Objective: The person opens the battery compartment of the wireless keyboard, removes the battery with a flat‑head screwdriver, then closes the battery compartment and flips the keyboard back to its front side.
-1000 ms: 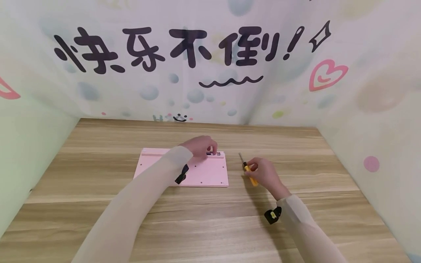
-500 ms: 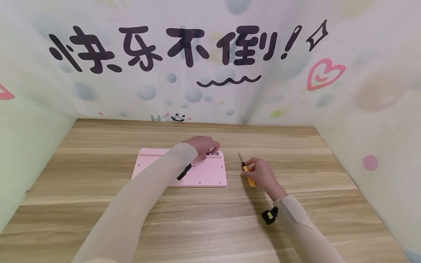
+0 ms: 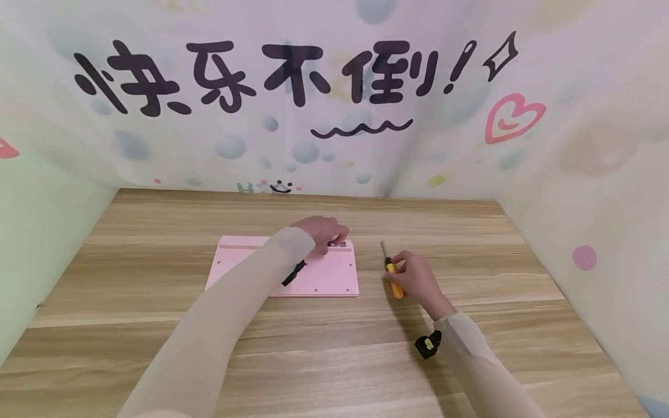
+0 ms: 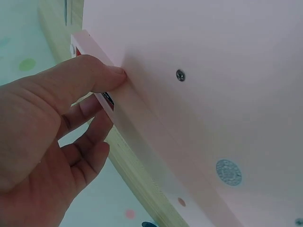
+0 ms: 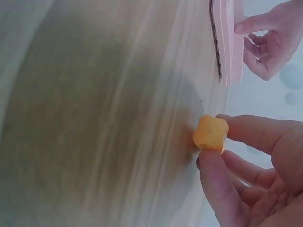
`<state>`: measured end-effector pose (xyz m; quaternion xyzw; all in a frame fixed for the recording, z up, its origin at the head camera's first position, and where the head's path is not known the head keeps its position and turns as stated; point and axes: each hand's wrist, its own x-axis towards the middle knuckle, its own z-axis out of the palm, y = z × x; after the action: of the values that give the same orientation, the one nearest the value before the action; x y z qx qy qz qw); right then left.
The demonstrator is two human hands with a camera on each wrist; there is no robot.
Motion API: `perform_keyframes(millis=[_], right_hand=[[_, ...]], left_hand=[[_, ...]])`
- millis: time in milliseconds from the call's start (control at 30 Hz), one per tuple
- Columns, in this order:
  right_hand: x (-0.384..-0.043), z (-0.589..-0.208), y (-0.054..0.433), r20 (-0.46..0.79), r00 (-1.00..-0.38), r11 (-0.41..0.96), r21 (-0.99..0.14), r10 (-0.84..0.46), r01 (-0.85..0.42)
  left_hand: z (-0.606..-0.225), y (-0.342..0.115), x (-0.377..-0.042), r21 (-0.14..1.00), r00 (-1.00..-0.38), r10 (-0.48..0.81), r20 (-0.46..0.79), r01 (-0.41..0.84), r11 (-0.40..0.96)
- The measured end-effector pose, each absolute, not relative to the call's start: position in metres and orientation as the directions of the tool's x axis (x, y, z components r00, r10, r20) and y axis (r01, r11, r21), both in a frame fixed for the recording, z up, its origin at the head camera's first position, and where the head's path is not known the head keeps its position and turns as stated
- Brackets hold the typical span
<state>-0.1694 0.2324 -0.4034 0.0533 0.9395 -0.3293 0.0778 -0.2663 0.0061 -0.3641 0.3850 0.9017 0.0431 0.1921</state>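
A pink keyboard lies face down on the table, small screws dotting its underside. My left hand holds its raised far edge near the right end. In the left wrist view the thumb presses on the ridge and the other fingers bend behind it, beside a slot with something dark inside; the fingers hide part of this slot. Right of the keyboard, my right hand pinches the yellow handle of a screwdriver between thumb and fingers. Its metal shaft points away from me.
The wood-grain table runs back to a printed cloth behind and along the sides. Black straps with small devices are worn at both wrists.
The screwdriver has swung a little straighter, its handle end moving left. My left fingers have shifted slightly right along the keyboard's far edge. The head view has turned slightly.
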Motion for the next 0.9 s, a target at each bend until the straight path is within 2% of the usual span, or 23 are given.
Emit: perform_keyframes(millis=[500, 900], right_hand=[[-0.1668, -0.4051, 0.2374, -0.181, -0.982, 0.806, -0.573, 0.049, 0.146], [-0.1668, -0.4047, 0.2384, -0.181, -0.983, 0.833, -0.539, 0.033, 0.127]], left_hand=[[-0.3720, 0.0067, -0.2711, 0.237, -0.655, 0.683, -0.323, 0.643, 0.728], [-0.3684, 0.0047, -0.2635, 0.232, -0.678, 0.678, -0.282, 0.638, 0.734]])
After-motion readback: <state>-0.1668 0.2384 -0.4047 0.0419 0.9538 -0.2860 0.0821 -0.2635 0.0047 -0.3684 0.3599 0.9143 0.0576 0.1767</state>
